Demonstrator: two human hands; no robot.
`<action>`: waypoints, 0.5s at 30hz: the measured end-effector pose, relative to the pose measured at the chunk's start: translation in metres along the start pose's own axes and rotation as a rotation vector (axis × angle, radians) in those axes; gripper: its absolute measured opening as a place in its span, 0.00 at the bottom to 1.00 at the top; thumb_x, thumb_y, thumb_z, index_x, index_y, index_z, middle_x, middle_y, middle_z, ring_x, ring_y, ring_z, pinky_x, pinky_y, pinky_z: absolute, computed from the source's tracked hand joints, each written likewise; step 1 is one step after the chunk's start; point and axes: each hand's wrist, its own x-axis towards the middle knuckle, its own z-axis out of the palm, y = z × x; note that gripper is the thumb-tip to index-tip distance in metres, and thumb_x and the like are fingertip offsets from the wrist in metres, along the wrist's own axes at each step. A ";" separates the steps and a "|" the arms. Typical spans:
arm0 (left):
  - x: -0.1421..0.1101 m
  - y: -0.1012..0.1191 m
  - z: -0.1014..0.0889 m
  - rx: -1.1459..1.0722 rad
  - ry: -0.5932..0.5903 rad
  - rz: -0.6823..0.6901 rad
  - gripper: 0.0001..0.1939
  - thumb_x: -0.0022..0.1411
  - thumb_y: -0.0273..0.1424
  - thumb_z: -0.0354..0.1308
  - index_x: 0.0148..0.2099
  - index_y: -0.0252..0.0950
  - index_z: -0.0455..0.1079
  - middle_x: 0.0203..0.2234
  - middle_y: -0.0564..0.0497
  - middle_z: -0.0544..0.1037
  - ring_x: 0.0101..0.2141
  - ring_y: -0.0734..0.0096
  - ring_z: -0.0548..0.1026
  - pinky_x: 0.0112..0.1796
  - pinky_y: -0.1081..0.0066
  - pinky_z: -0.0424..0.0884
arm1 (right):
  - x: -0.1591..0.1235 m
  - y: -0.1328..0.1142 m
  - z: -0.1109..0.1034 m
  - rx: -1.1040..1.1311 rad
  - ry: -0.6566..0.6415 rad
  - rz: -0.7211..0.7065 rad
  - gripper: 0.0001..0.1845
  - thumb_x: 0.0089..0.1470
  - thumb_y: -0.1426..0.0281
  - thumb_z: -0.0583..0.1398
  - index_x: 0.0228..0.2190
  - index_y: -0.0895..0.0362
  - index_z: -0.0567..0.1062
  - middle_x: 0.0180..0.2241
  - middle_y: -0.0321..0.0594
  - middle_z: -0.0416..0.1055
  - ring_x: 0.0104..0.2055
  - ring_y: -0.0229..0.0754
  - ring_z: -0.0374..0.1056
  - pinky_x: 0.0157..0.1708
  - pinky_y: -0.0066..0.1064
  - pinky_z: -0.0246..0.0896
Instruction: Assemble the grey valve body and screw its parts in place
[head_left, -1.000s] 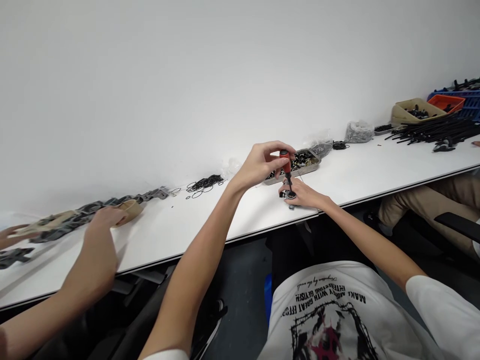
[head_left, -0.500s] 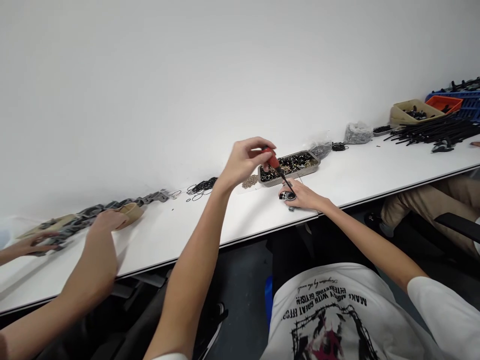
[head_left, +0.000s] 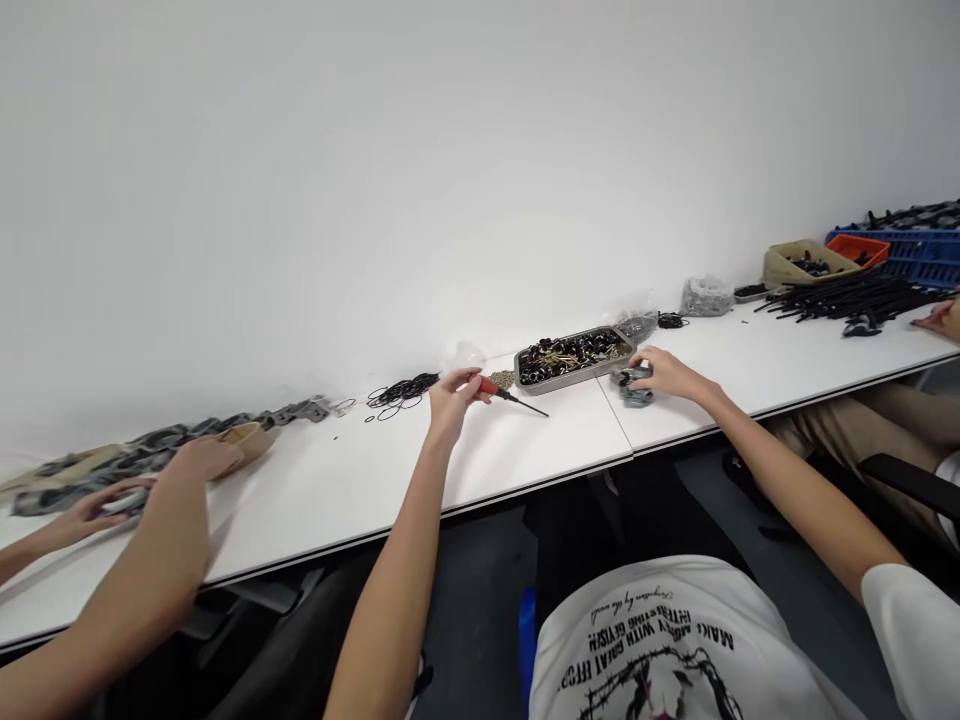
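My left hand (head_left: 454, 392) is closed round the red handle of a small screwdriver (head_left: 508, 396), which lies low over the white table (head_left: 525, 450) with its tip pointing right. My right hand (head_left: 664, 373) grips a small grey and black part (head_left: 634, 384) on the table, just right of a metal tray (head_left: 570, 357) filled with small black and brass pieces. The tray sits between my two hands, a little behind them.
A pile of black rubber rings (head_left: 401, 390) lies behind my left hand. At far left a co-worker's hands (head_left: 191, 460) handle a row of grey and tan parts (head_left: 172, 440). Far right hold black rods (head_left: 847, 292), bins (head_left: 802, 262), a blue crate (head_left: 911, 250) and another person's hand (head_left: 941, 318).
My left hand has lowered the screwdriver from upright over the part down and left to the table. My right hand has carried the part rightward, next to the tray.
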 end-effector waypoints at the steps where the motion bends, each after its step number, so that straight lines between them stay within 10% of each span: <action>1: 0.000 -0.007 0.000 -0.017 0.010 -0.023 0.19 0.49 0.37 0.73 0.40 0.32 0.75 0.26 0.49 0.80 0.21 0.71 0.75 0.29 0.65 0.76 | -0.002 0.015 -0.012 -0.030 0.014 0.040 0.19 0.52 0.60 0.68 0.43 0.55 0.77 0.49 0.49 0.73 0.47 0.52 0.70 0.47 0.43 0.67; 15: 0.004 -0.063 0.006 -0.259 0.072 -0.220 0.10 0.57 0.25 0.68 0.41 0.29 0.73 0.28 0.42 0.82 0.21 0.70 0.76 0.28 0.66 0.79 | -0.030 0.202 -0.161 -0.401 0.454 0.373 0.14 0.40 0.84 0.56 0.24 0.53 0.74 0.36 0.55 0.76 0.47 0.56 0.74 0.51 0.47 0.65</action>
